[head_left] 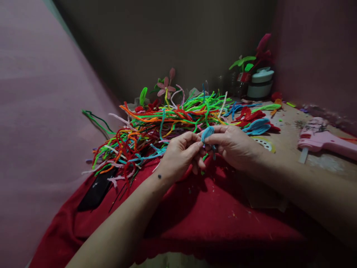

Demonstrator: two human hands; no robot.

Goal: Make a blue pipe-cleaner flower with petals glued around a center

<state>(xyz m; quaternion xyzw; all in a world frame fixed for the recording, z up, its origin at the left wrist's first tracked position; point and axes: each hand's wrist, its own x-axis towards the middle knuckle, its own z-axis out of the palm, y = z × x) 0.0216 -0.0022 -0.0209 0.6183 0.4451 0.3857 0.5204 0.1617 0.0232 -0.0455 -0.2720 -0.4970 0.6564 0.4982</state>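
Between my two hands is a blue pipe-cleaner petal (207,133), folded into a small rounded loop. My right hand (237,147) pinches it between thumb and fingers from the right. From the left, my left hand (182,150) grips its lower end with thumb and forefinger; the other fingers curl beneath. A short blue tail hangs below the right fingers. Both hands are above the red cloth (200,208), in front of a large heap of coloured pipe cleaners (173,119). More blue petals (258,127) lie just beyond my right hand.
On the right lies a pink glue gun (320,139). A yellow-rimmed disc (263,144) with holes is beside my right wrist. A black phone-like object (96,191) rests at left. Behind stand a lidded jar (260,83) and a pink pipe-cleaner flower (166,87). Red petals (247,116) lie at right.
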